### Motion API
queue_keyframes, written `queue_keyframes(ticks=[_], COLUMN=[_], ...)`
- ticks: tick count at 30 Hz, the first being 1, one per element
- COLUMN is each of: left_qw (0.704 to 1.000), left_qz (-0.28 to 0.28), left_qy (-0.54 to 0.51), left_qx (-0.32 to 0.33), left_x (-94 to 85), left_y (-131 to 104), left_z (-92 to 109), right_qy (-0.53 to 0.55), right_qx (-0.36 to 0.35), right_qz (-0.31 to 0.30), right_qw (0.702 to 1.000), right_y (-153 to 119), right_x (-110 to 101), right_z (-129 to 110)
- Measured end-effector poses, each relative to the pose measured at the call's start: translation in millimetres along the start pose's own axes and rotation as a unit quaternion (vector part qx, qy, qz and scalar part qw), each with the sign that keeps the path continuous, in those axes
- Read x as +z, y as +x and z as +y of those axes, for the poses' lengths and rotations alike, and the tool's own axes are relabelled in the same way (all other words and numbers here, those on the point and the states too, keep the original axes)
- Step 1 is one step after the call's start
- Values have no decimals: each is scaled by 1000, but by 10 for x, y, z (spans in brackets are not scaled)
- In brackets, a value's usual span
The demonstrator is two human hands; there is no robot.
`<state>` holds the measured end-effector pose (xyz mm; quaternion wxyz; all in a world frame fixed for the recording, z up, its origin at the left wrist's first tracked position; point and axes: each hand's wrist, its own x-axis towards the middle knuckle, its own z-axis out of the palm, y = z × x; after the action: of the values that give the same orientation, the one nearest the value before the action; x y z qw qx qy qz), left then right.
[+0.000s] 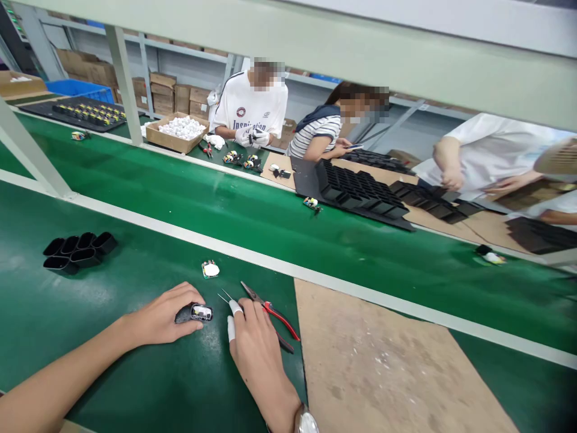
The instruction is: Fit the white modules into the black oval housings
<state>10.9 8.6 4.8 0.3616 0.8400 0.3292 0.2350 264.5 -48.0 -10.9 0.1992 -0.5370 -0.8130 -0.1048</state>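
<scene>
My left hand (174, 316) is closed around a small black housing (201, 312), whose open end shows white and yellow parts inside. To its right, my right hand (255, 337) wears white finger covers and holds thin metal tweezers (225, 296), tips pointing up and left. Red-handled pliers (274, 313) lie on the green table, partly behind my right hand. A small circuit board with a white blob (210, 269) rests above my hands. Several empty black housings (79, 252) stand grouped at the left.
Brown cardboard (383, 355) covers the right of the table. Beyond a pale rail (180, 230) runs a green belt (216, 207) with scattered boards. Several people work across it, near black trays (360, 192) and a box of white pieces (180, 129). A slanted post (36, 150) stands left.
</scene>
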Motion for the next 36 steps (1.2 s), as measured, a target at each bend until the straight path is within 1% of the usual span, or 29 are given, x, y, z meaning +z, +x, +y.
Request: queue_keyframes(ticks=[3, 8, 10, 13, 15, 18, 20, 22, 26, 36], left_qw=[1000, 999, 999, 999, 999, 998, 997, 994, 989, 986], left_qz=[-1, -21, -21, -11, -4, 14, 30, 50, 78, 76], left_qy=[7, 24, 25, 27, 31, 47, 61, 74, 85, 85], left_qx=[6, 13, 15, 18, 22, 33, 44, 59, 92, 123], left_x=[-12, -40, -43, -44, -41, -28, -13, 2, 21, 25], left_y=[7, 35, 43, 46, 43, 34, 29, 26, 29, 43], left_z=[-25, -8, 2, 11, 13, 11, 4, -5, -14, 46], right_qy=[-10, -3, -10, -15, 24, 108, 136, 136, 113, 104], right_qx=[8, 59, 65, 41, 24, 8, -17, -43, -57, -60], right_qz=[1, 8, 14, 9, 22, 60, 71, 79, 93, 83], right_qw=[1000, 998, 998, 999, 999, 992, 988, 987, 988, 989], right_y=[32, 18, 16, 43, 73, 114, 125, 124, 111, 120], right_x=[0, 85, 112, 97, 40, -77, -140, -173, -171, -157], right_z=[-11, -22, -18, -1, -4, -52, -99, -135, -140, -118])
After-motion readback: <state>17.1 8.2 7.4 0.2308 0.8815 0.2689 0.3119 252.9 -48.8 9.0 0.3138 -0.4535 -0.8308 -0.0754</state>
